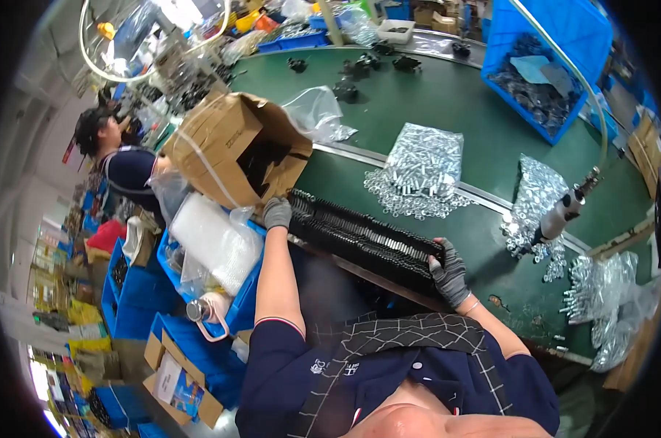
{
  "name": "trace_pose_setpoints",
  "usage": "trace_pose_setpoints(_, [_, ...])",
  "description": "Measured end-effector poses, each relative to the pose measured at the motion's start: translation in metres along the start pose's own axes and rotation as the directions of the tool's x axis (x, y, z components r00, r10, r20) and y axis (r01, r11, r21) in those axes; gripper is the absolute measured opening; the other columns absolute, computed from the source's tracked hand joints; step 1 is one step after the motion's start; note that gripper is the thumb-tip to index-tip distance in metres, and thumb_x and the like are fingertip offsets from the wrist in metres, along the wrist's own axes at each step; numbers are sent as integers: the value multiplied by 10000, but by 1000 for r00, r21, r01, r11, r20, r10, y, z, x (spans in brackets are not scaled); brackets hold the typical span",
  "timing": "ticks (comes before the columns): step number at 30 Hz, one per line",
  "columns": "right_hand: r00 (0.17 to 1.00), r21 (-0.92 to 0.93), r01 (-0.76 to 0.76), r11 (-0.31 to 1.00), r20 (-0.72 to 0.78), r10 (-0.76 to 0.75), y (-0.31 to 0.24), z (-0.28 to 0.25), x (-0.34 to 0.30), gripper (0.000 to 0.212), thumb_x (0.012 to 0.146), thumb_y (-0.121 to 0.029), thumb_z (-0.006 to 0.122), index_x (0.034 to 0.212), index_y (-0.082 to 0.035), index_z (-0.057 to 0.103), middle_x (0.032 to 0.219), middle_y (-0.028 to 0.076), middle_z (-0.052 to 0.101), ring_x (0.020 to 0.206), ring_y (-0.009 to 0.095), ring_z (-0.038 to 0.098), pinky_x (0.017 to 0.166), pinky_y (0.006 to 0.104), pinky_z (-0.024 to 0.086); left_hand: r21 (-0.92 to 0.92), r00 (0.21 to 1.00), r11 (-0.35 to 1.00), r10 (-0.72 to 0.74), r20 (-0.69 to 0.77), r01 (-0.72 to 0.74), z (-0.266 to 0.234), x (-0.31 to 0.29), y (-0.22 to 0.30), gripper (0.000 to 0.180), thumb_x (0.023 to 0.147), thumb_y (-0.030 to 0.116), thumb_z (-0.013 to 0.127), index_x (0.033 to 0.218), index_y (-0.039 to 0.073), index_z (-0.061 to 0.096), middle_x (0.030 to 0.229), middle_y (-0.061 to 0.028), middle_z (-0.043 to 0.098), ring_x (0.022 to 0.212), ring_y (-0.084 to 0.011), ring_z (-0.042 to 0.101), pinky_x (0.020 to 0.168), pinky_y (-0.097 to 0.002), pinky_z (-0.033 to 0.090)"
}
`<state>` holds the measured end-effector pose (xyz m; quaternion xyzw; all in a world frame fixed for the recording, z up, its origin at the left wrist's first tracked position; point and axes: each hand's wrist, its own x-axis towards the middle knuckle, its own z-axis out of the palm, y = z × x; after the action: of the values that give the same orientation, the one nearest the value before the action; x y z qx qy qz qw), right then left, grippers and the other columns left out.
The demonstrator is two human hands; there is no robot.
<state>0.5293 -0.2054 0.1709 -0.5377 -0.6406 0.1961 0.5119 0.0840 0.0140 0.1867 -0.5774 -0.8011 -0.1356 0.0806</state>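
Observation:
A long, tightly packed row of black parts point(367, 237) with a silvery strip along its middle lies at the near edge of the green worktable point(491, 292). What kind of parts they are, I cannot make out. My left hand point(277, 213), in a grey glove, is closed on the row's left end, beside an open cardboard box point(232, 150). At the right end, my right hand point(451, 274), also gloved, presses its fingers against the row. Beyond the row sits a clear bag of small silvery metal pieces point(425, 157), with loose nuts or rings point(410, 196) spread around it.
A power screwdriver point(556, 219) hangs at the right beside another bag of metal pieces point(538, 186). A tilted blue bin point(549, 80) stands at the back right. At left are a blue crate point(254, 281) with bubble wrap and a bottle point(210, 310). Another person point(126, 164) is farther left.

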Motion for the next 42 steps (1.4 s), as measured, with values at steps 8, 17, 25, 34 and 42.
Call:
trace_pose_setpoints(8, [973,-19,-65,998,220,68,21,45,-15,407,889,-164,609,1269,-41,529,1059,202,634,956,331,633,835,397,491,85,910,938,-348,228,337,5,-71,-62,486,965,416,396,1172,75,673,1256,-217,616,1252,-392,524,1114,-542,291])
trace_pose_setpoints(17, [965,110,-115,987,250,84,37,65,-6,553,897,-177,618,1400,-32,442,1247,187,614,1133,343,600,949,408,471,-24,954,961,278,116,-277,67,-78,-59,675,974,519,389,1512,121,300,1573,-140,269,1439,-317,273,1155,-541,183])
trace_pose_setpoints(25, [969,91,-107,990,231,83,23,66,-15,609,909,-166,612,1445,-1,375,1332,231,552,1209,361,564,992,386,450,-80,946,951,306,108,-298,14,-110,-13,773,948,581,373,1557,151,170,1625,-120,127,1493,-330,123,1158,-583,82])
trace_pose_setpoints(34, [945,73,-108,991,316,80,10,76,-24,665,958,-212,571,1511,-21,255,1448,211,462,1295,288,500,1046,352,393,-150,961,954,271,54,-260,1,-77,-75,815,935,618,350,1560,139,144,1631,-115,106,1496,-328,123,1151,-599,72])
trace_pose_setpoints(42, [945,126,-99,987,323,54,19,80,-19,670,981,-239,553,1519,-7,228,1492,198,412,1367,287,417,1101,349,327,-30,938,999,-11,345,23,17,-74,-63,799,938,581,396,1555,129,164,1616,-134,147,1486,-343,145,1165,-575,96])
